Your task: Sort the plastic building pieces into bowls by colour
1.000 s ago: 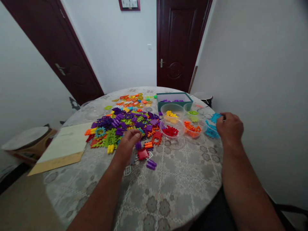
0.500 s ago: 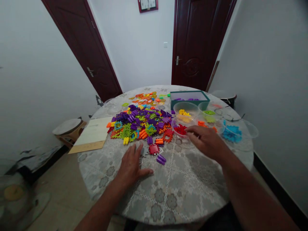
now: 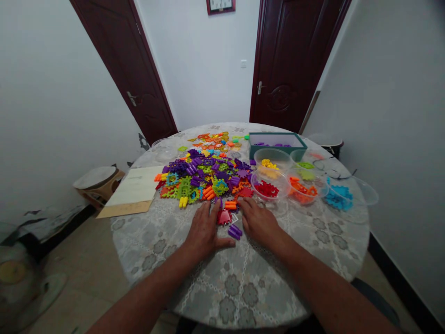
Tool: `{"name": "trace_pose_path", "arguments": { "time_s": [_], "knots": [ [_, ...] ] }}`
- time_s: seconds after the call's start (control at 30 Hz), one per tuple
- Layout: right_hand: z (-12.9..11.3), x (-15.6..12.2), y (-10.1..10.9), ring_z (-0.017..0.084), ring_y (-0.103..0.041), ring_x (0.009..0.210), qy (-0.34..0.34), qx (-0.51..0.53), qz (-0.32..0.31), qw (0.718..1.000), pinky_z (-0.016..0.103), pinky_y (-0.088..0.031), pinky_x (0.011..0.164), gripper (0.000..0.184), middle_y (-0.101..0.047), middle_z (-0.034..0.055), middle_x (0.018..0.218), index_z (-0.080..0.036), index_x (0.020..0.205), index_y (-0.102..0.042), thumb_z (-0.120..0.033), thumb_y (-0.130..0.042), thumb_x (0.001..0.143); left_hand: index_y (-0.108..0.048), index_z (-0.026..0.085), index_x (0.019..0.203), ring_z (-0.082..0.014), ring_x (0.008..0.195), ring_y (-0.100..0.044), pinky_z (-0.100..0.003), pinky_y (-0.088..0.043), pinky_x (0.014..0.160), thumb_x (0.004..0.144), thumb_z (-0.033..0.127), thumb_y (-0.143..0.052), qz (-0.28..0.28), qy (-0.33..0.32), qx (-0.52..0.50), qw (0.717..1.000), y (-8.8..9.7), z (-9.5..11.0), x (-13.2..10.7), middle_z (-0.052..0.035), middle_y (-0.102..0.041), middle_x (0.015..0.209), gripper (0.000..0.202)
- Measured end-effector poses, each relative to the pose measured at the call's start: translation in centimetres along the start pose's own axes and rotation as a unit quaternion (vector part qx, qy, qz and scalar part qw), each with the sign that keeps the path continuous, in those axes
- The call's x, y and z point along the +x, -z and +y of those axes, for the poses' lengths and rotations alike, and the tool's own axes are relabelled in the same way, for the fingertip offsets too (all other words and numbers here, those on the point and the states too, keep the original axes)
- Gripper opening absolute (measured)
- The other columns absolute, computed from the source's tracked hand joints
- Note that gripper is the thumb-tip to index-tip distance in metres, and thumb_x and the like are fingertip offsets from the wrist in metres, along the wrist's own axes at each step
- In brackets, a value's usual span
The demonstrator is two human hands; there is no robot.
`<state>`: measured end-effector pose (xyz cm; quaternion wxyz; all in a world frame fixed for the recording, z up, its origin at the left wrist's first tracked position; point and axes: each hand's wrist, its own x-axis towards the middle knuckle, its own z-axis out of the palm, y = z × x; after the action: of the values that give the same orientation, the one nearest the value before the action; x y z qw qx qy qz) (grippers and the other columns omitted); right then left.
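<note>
My left hand (image 3: 205, 229) lies flat and open on the round table (image 3: 243, 283), fingers stretched toward the pile of coloured plastic pieces (image 3: 205, 174). My right hand (image 3: 259, 222) rests open beside it, fingers pointing at the pile's near edge. Between the two hands lie a red piece (image 3: 224, 216) and purple pieces (image 3: 235, 230). Neither hand holds anything.
Clear bowls hold red (image 3: 267, 188), yellow (image 3: 267, 163), orange (image 3: 302, 189), green (image 3: 306, 164) and blue pieces (image 3: 337, 197). A teal box (image 3: 276, 141) stands behind them. A pale board (image 3: 134, 190) lies at the table's left edge. A stool (image 3: 95, 178) stands on the floor at left.
My right hand came back from the blue bowl at the right to the table in front of me. My left hand slid toward the red piece. The view shifted.
</note>
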<state>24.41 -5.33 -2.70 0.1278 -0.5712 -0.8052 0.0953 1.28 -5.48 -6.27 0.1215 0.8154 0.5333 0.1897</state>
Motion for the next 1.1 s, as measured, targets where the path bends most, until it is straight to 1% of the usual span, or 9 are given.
{"name": "trace_pose_path", "arguments": {
  "time_s": [0.07,0.17,0.3,0.4,0.5,0.63,0.73,0.9,1.1],
  "knots": [
    [0.2,0.2,-0.2,0.029,-0.061,0.130,0.026,0.033,0.002,0.999,0.041,-0.055,0.099,0.054,-0.050,0.0164,0.156,-0.020,0.150,-0.052,-0.017,-0.053,0.096,-0.029,0.018,0.164,-0.0508,0.153,-0.029,-0.065,-0.027,0.122,0.059,0.074,-0.087,-0.001,-0.006,0.003,1.000,-0.5,0.4,0.6,-0.0294,-0.031,0.165,0.132],
    [0.7,0.4,-0.5,0.026,-0.060,0.131,0.071,0.075,0.000,0.995,0.040,-0.052,0.104,0.049,-0.054,0.0131,0.153,-0.021,0.143,-0.059,-0.014,-0.053,0.095,-0.033,0.015,0.161,-0.0499,0.148,-0.037,-0.065,-0.030,0.119,0.062,0.072,-0.086,0.032,-0.009,0.004,0.999,-1.3,0.8,1.4,-0.0305,-0.038,0.158,0.126],
    [1.3,0.7,-1.0,0.024,-0.062,0.127,0.113,0.119,-0.003,0.986,0.037,-0.050,0.105,0.049,-0.063,0.0117,0.142,-0.020,0.136,-0.064,-0.006,-0.053,0.089,-0.037,0.016,0.158,-0.0445,0.139,-0.047,-0.062,-0.038,0.116,0.067,0.064,-0.087,0.087,-0.025,-0.001,0.996,-2.1,0.4,1.8,-0.0259,-0.048,0.149,0.114],
    [1.2,0.6,-1.9,0.023,-0.065,0.119,0.130,0.154,0.003,0.979,0.035,-0.052,0.101,0.051,-0.068,0.0097,0.133,-0.021,0.130,-0.066,-0.003,-0.054,0.084,-0.035,0.019,0.158,-0.0421,0.136,-0.050,-0.060,-0.041,0.114,0.067,0.059,-0.089,0.103,-0.052,-0.011,0.993,-2.2,0.0,1.9,-0.0228,-0.051,0.147,0.113],
    [1.0,0.6,-2.6,0.022,-0.067,0.112,0.130,0.186,0.018,0.974,0.034,-0.053,0.097,0.050,-0.071,0.0087,0.125,-0.021,0.124,-0.068,-0.001,-0.054,0.081,-0.030,0.021,0.160,-0.0413,0.134,-0.052,-0.061,-0.041,0.113,0.069,0.057,-0.088,0.103,-0.071,-0.021,0.992,-2.0,-0.3,2.4,-0.0214,-0.053,0.145,0.113],
    [1.1,0.7,-2.9,0.023,-0.068,0.111,0.131,0.225,0.042,0.965,0.036,-0.053,0.100,0.052,-0.073,0.0081,0.121,-0.021,0.122,-0.070,0.001,-0.051,0.079,-0.042,0.019,0.153,-0.0415,0.130,-0.054,-0.060,-0.045,0.109,0.069,0.061,-0.087,0.077,-0.101,-0.011,0.992,-1.5,-0.4,3.3,-0.0212,-0.057,0.138,0.104],
    [1.5,0.9,-3.0,0.022,-0.070,0.109,0.122,0.253,0.054,0.958,0.036,-0.053,0.100,0.052,-0.075,0.0076,0.117,-0.020,0.120,-0.071,0.002,-0.050,0.078,-0.048,0.015,0.147,-0.0404,0.127,-0.056,-0.058,-0.046,0.107,0.072,0.062,-0.084,0.066,-0.138,-0.001,0.988,-1.0,-0.3,3.7,-0.0221,-0.059,0.134,0.095],
    [1.8,1.1,-3.3,0.022,-0.070,0.105,0.116,0.281,0.067,0.950,0.037,-0.053,0.100,0.050,-0.076,0.0074,0.115,-0.021,0.118,-0.073,0.000,-0.051,0.078,-0.051,0.015,0.141,-0.0389,0.123,-0.059,-0.055,-0.048,0.103,0.078,0.051,-0.079,0.069,-0.196,0.011,0.978,-0.6,0.2,3.9,-0.0220,-0.062,0.133,0.078],
    [1.5,0.8,-2.4,0.024,-0.067,0.111,0.123,0.308,0.073,0.940,0.041,-0.052,0.101,0.044,-0.072,0.0083,0.119,-0.022,0.119,-0.072,-0.006,-0.060,0.081,-0.057,0.016,0.137,-0.0341,0.117,-0.063,-0.050,-0.050,0.100,0.089,0.046,-0.070,0.069,-0.193,-0.013,0.979,-0.3,0.4,3.9,-0.0184,-0.067,0.127,0.059]
  ]
}}
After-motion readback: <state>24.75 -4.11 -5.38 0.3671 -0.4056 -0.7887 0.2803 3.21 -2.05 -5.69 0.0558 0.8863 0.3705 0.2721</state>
